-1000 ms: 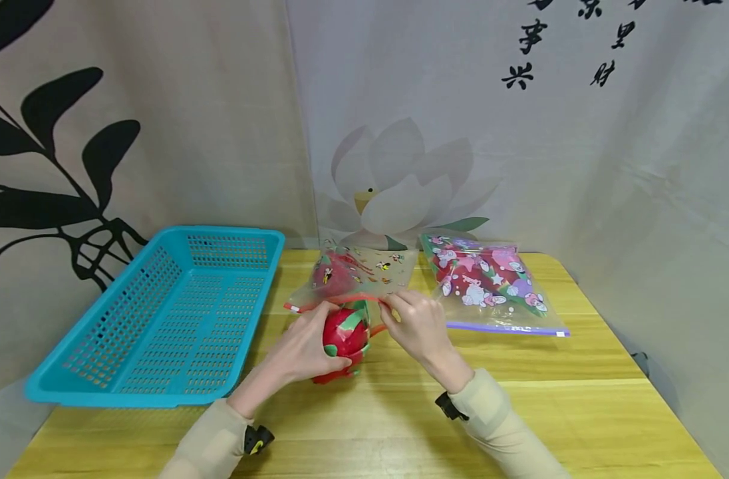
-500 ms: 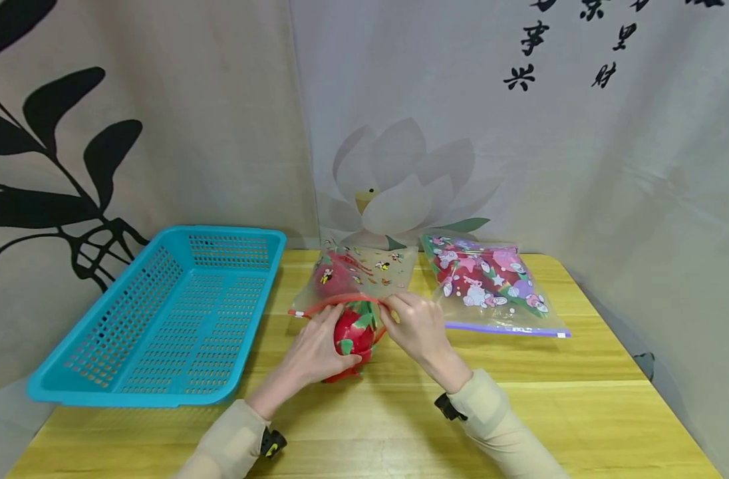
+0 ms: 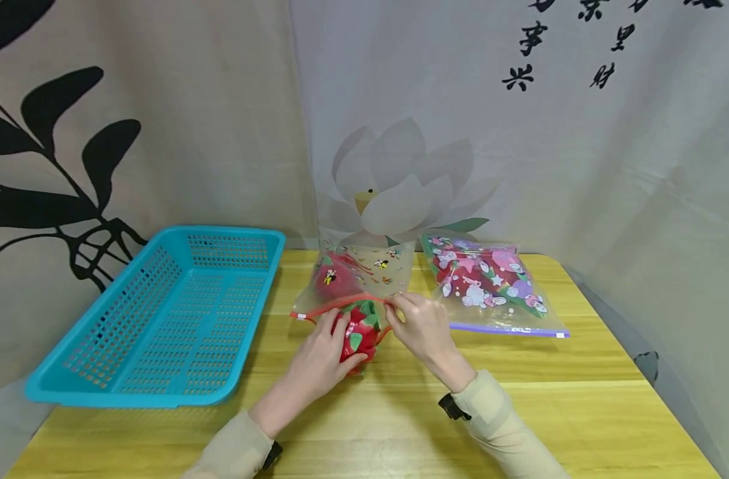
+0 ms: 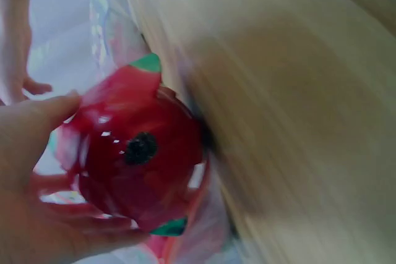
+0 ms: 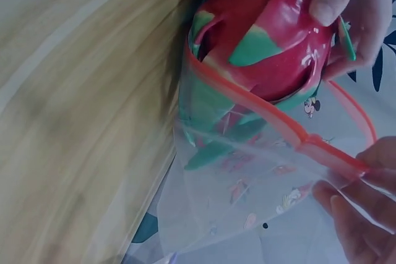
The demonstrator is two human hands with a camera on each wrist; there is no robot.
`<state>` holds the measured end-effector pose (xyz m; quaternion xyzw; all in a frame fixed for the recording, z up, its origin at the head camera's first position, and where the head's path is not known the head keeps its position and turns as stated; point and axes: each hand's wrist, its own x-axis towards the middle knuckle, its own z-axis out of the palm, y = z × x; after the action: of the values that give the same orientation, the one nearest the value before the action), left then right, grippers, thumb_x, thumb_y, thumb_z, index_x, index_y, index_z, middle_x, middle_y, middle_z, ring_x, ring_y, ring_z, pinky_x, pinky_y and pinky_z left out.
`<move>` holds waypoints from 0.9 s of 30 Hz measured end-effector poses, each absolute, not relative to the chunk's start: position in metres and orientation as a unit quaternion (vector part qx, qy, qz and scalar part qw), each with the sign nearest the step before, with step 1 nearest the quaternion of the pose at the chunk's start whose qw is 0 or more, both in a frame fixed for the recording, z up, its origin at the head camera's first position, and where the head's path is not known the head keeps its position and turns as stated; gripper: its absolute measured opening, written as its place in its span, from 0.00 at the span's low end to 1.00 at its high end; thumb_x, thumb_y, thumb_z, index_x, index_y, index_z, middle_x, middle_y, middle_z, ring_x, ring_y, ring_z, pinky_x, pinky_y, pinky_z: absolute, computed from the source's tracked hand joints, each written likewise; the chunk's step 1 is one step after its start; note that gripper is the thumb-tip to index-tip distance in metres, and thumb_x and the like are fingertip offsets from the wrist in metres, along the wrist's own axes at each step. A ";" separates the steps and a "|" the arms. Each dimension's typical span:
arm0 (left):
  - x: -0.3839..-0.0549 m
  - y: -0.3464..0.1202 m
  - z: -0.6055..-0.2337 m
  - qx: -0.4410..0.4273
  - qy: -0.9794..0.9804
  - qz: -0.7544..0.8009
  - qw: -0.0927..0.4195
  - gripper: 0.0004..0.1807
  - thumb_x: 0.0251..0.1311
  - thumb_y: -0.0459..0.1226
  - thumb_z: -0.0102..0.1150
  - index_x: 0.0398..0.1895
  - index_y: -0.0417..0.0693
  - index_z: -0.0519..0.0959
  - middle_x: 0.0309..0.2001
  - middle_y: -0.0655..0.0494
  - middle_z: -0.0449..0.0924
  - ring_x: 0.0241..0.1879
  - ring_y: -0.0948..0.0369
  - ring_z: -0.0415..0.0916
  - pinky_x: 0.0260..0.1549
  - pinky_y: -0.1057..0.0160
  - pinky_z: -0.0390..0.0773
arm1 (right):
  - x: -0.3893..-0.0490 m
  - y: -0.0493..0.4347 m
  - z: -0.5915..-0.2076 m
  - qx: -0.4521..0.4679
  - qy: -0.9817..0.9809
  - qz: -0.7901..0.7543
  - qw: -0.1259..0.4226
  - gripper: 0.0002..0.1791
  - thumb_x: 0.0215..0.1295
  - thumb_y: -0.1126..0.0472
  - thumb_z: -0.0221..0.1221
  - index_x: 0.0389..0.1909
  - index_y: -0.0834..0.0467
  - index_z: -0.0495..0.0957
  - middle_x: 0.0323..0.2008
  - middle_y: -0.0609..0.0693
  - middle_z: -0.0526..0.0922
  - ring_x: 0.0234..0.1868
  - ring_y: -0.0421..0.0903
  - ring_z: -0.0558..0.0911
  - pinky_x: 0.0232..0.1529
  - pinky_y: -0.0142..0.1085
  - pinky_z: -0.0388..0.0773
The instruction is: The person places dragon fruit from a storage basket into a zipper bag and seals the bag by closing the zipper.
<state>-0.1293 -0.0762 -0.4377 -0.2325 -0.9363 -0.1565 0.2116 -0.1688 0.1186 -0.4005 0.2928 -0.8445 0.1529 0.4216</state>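
Note:
My left hand grips a red dragon fruit with green scales, thumb on the near side. In the left wrist view, the dark spot on its red end faces the camera. The fruit's leafy end lies inside the mouth of a clear zip bag printed with small cartoon figures. Thumb and fingers of my right hand pinch the bag's red zip strip, which stands apart around the fruit. Another red fruit shows through the bag's far part.
At the left stands a blue perforated basket. A filled zip bag with a purple strip lies on the right of the wooden table. Behind hangs a printed curtain.
My left hand has moved right and slightly forward, pushing the dragon fruit further into the bag's mouth. My right hand keeps its pinch on the strip, almost still.

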 end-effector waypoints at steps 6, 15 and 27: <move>-0.124 -0.074 -0.439 -0.247 -0.951 -0.105 0.151 0.58 0.36 0.51 0.77 0.70 0.41 0.57 0.64 0.30 0.63 0.58 0.32 0.68 0.46 0.41 0.80 | -0.169 0.120 -0.403 0.293 -0.848 0.162 0.412 0.03 0.46 0.66 0.67 0.25 0.57 0.85 0.22 0.48 0.86 0.16 0.42 0.80 0.11 0.25 0.65; -0.127 -0.071 -0.443 -0.245 -0.947 -0.137 0.159 0.53 0.34 0.44 0.79 0.68 0.43 0.62 0.62 0.30 0.65 0.56 0.32 0.70 0.30 0.49 0.84 | -0.169 0.124 -0.406 0.284 -0.854 0.162 0.405 0.05 0.45 0.66 0.69 0.26 0.57 0.84 0.23 0.49 0.86 0.16 0.42 0.80 0.12 0.20 0.59; -0.122 -0.070 -0.440 -0.258 -0.931 -0.158 0.204 0.53 0.33 0.42 0.80 0.67 0.43 0.64 0.63 0.30 0.65 0.57 0.31 0.69 0.33 0.49 0.84 | -0.166 0.128 -0.406 0.260 -0.856 0.141 0.423 0.06 0.44 0.65 0.69 0.26 0.57 0.85 0.24 0.49 0.87 0.21 0.45 0.82 0.13 0.29 0.70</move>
<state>-0.1218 -0.0700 -0.4403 -0.2582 -0.9310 -0.1582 0.2041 -0.1663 0.1280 -0.4063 0.2602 -0.8564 0.1412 0.4230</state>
